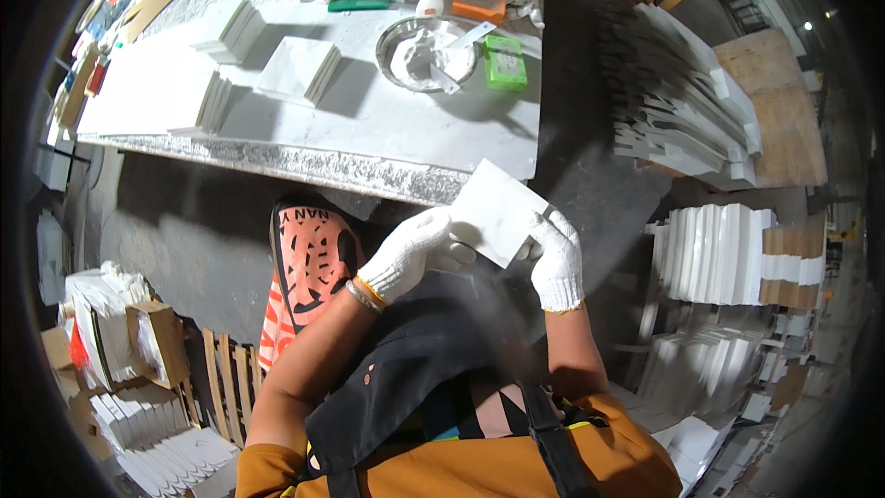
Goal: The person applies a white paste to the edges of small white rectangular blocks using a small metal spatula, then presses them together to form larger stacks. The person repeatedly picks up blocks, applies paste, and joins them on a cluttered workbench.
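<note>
Between my two hands, just off the table's front edge, a square white tile [498, 212] with faint grey marks is held up at a tilt. My left hand [412, 244], in a white knitted glove, grips its left corner. On the opposite side my right hand [557, 254], gloved the same way, pinches the tile's right corner between thumb and fingers. Beyond the tile, a metal bowl [382, 53] of white paste stands on the white table [387, 134], with flat-bladed scrapers resting in it. Some of my left fingers are hidden behind the tile.
Stacks of white tiles [300, 69] stand on the table's left and back. Near the bowl are a green box [505, 65], an orange box [478, 6], a white bottle [430, 0] and a green tool [359, 4]. White slabs [710, 254] line the right; cartons [157, 344] sit lower left.
</note>
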### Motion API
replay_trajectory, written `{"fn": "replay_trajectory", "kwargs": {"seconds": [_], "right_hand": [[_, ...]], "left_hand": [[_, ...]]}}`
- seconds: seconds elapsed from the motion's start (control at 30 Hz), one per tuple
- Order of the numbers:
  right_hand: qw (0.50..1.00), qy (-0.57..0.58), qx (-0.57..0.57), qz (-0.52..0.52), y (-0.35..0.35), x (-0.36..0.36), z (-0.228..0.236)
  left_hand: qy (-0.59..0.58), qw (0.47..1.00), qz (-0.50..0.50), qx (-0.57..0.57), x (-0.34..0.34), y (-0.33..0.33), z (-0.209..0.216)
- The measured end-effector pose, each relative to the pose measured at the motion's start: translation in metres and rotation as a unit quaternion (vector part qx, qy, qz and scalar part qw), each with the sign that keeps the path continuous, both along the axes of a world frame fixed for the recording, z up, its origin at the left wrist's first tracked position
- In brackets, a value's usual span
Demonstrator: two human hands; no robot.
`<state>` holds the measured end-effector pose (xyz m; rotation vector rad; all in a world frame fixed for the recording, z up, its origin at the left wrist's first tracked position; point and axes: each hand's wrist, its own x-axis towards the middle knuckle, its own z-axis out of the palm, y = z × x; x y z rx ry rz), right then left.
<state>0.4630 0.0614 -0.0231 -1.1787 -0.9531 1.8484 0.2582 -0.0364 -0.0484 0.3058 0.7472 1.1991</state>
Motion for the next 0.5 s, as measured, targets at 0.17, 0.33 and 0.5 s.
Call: {"fn": "replay_trajectory", "kwargs": {"seconds": [0.17, 0.33, 0.5], "right_hand": [[0.999, 0.019, -0.036, -0.024, 0.011, 0.002, -0.004], [0.998, 0.042, -0.024, -0.036, 0.02, 0.006, -0.015], [0.998, -0.056, -0.001, 0.012, 0.032, 0.013, -0.011]], "left_hand": [[0.078, 0.994, 0.067, -0.025, 0.006, 0.021, 0.011], [0.152, 0.985, 0.066, -0.037, 0.008, 0.042, 0.014], [0.224, 0.97, 0.084, -0.038, 0.005, 0.067, 0.015]]}}
